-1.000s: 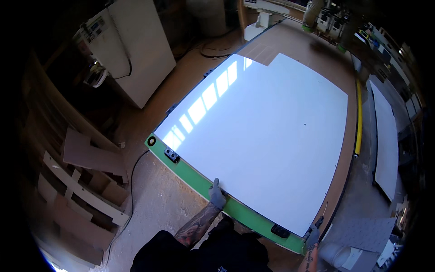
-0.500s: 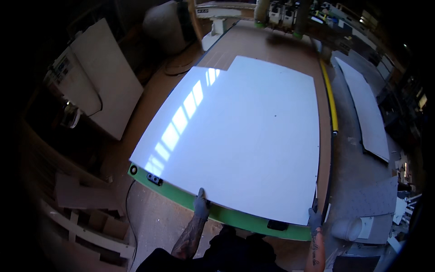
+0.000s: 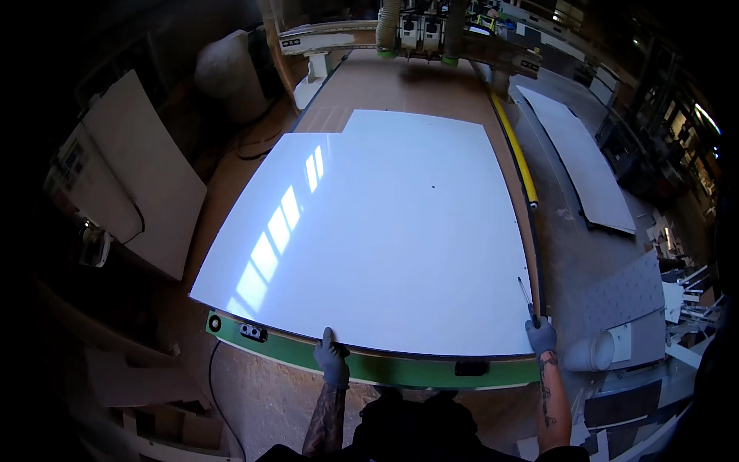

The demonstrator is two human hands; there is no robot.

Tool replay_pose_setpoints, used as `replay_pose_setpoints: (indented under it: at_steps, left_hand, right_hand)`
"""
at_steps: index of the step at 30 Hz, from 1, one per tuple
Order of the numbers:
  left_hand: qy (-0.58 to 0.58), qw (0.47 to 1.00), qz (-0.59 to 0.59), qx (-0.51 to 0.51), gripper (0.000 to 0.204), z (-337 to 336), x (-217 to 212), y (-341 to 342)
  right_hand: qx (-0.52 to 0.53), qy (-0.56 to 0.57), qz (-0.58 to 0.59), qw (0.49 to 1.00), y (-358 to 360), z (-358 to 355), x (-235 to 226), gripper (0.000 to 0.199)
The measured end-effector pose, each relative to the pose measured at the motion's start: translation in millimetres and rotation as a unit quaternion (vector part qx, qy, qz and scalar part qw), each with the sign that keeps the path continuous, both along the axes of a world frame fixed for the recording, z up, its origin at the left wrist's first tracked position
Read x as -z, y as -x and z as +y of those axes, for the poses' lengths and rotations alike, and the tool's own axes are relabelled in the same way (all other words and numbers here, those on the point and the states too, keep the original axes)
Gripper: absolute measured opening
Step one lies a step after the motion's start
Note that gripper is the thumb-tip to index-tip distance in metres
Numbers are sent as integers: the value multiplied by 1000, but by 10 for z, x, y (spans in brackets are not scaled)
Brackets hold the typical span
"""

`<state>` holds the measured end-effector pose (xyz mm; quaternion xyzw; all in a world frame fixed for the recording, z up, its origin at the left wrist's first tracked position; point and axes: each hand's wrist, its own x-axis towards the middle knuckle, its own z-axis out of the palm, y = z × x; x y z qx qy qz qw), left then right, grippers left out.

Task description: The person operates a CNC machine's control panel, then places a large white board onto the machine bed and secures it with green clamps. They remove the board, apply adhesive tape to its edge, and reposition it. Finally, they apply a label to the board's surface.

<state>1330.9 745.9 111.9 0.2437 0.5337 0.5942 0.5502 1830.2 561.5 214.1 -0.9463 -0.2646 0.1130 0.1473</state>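
Note:
A large glossy white panel (image 3: 385,239) lies flat on the brown bed of a router table with a green front edge (image 3: 400,371). My left hand (image 3: 332,359), in a grey glove, rests on the panel's near edge left of centre, fingers on the white face. My right hand (image 3: 541,336), also gloved, is at the panel's near right corner and grips a thin dark rod-like tool (image 3: 525,295) that lies along the right edge.
The machine's gantry with hoses (image 3: 419,35) spans the far end. A yellow bar (image 3: 514,148) runs along the right side. White boards (image 3: 577,158) lie on the floor at right, more boards (image 3: 138,177) lean at left. A white pipe piece (image 3: 591,353) lies near my right hand.
My view has swung round so the panel now sits square in front of me. My left hand stays on the near edge; my right hand has come into view at the right corner.

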Motion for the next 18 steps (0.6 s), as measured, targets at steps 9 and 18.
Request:
replay_pose_setpoints:
  at_steps: [9,18]
  left_hand:
    - [-177,903,347,183,31,176,-304,339]
    - [-174,953,226,97,54,737,-2084,123]
  right_hand:
    - [10,1,0,1000,52,-72,52,40]
    - [0,-62,26,998,415,110,808,38]
